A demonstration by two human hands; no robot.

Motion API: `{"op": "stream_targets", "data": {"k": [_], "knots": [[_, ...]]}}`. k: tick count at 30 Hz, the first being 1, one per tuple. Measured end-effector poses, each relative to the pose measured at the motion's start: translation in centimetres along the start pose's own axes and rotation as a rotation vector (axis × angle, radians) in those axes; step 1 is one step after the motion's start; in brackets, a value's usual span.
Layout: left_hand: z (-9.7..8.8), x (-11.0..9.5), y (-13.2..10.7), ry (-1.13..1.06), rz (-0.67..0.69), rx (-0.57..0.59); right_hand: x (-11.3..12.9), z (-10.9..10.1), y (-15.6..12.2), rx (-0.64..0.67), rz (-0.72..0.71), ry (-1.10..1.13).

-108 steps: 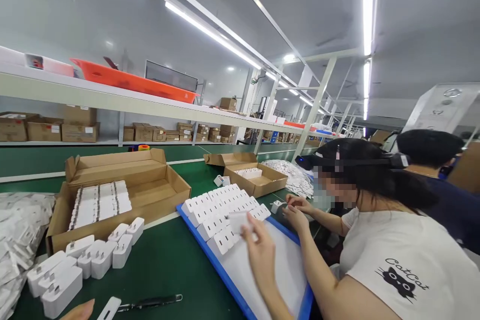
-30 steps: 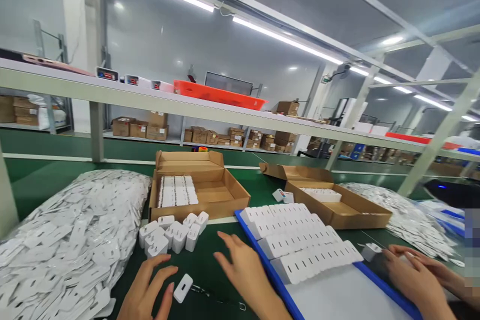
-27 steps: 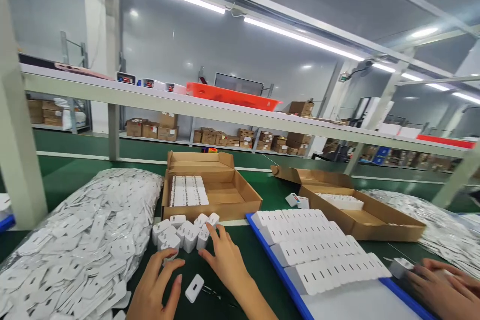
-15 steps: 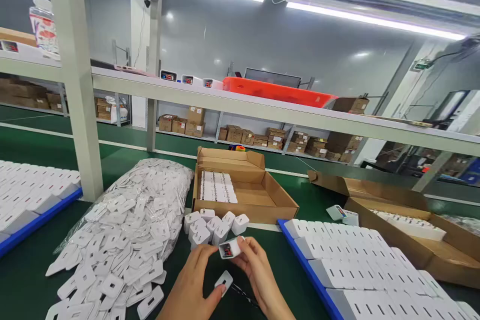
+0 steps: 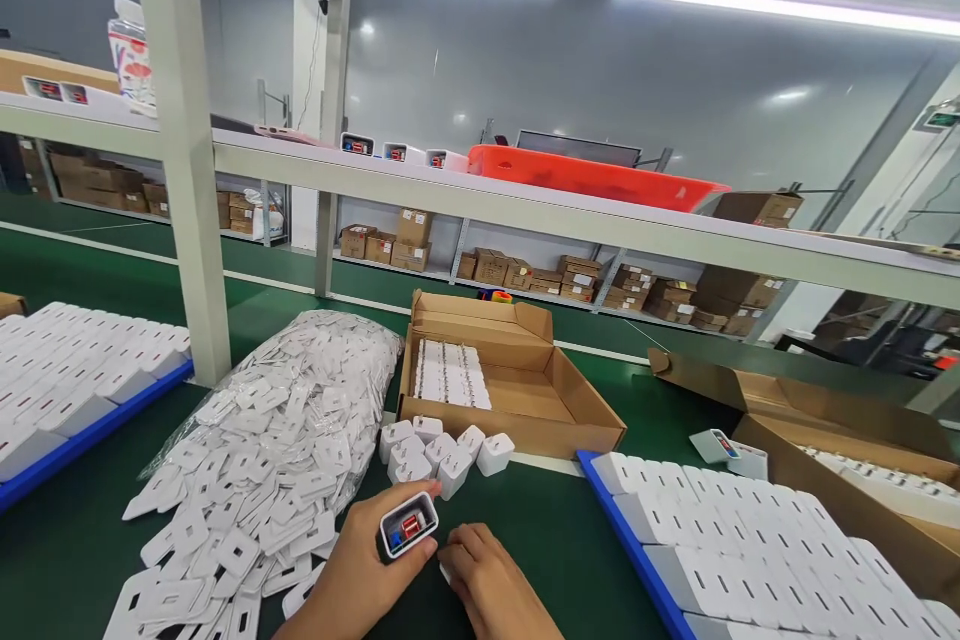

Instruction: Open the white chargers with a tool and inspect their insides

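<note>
My left hand (image 5: 367, 565) is closed around a white charger housing (image 5: 409, 526), its open end turned up to me. Red and blue electronic parts show inside it. Just to the right, my right hand (image 5: 487, 575) has its fingers curled low over the green table. A sliver of a white cover plate (image 5: 445, 572) shows at its fingertips; the rest is hidden by the fingers. Beyond both hands stand several white charger housings (image 5: 454, 470) in a cluster. Left of my left hand lies a heap of slotted white cover plates (image 5: 247, 520), spilling from a clear bag.
An open cardboard box (image 5: 517, 430) with rows of white pieces stands behind the cluster. Blue-edged trays of white housings flank the work area, the right tray (image 5: 630, 560) being closer. Another open carton (image 5: 862, 520) is at far right. A shelf (image 5: 420, 182) with a red bin (image 5: 592, 178) crosses above.
The housing has passed from my right hand to my left, its open end now tilted up. My right hand has moved down to the cover plate that was under my left thumb.
</note>
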State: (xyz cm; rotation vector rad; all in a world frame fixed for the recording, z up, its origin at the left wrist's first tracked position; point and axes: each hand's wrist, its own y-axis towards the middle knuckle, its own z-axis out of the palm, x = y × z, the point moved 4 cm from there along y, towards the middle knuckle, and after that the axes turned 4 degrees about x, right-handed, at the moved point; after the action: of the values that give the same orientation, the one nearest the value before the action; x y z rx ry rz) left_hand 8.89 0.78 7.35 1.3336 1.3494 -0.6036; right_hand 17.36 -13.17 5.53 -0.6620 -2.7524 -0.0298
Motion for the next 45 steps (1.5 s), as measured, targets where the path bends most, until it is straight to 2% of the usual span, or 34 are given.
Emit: {"op": "stream_targets", "data": {"k": [2, 4, 10, 12, 15, 17, 22, 27, 32, 37, 40, 43, 45], "knots": [[0.4, 0.2, -0.1, 0.071, 0.017, 0.025, -0.3, 0.7, 0.2, -0.059, 0.038, -0.038], [0.7, 0.3, -0.2, 0.174, 0.084, 0.032, -0.4, 1.1, 0.3, -0.134, 0.053, 0.018], [1.3, 0.5, -0.7, 0.397, 0.278, 0.060, 0.0, -0.1, -0.5, -0.442, 0.045, 0.404], [1.4, 0.6, -0.8, 0.465, 0.322, 0.058, 0.1, 0.0, -0.5, -0.372, 0.111, 0.629], [1.9, 0.5, -1.0, 0.597, 0.437, 0.073, 0.4, 1.8, -0.1, -0.054, 0.245, 1.012], [2.4, 0.5, -1.2, 0.674, 0.530, 0.091, 0.7, 3.0, 0.1, 0.072, 0.302, 1.184], [3.4, 1.0, -1.6, 0.755, 0.662, 0.081, 1.3, 3.8, 0.3, 0.060, 0.350, 1.306], [3.6, 0.4, -2.0, 0.919, 0.652, 0.081, 1.8, 3.6, 0.1, -0.015, 0.342, 1.313], [3.8, 1.2, -2.6, 0.962, 0.514, 0.098, 1.7, 4.1, 0.2, -0.067, 0.307, 1.280], [3.9, 2.3, -2.2, 0.737, 0.339, 0.252, 1.5, 4.4, 0.3, -0.059, 0.321, 1.253], [3.0, 1.9, -1.2, 0.502, 0.104, 0.231, 0.9, 2.8, -0.2, -0.117, 0.291, 1.239], [2.2, 1.3, -0.6, 0.271, -0.145, 0.161, 0.3, 0.0, -1.1, -0.274, 0.188, 1.139], [2.4, 0.9, -0.5, 0.129, -0.245, 0.185, 0.2, -1.4, -1.7, -0.379, 0.119, 0.988]]}}
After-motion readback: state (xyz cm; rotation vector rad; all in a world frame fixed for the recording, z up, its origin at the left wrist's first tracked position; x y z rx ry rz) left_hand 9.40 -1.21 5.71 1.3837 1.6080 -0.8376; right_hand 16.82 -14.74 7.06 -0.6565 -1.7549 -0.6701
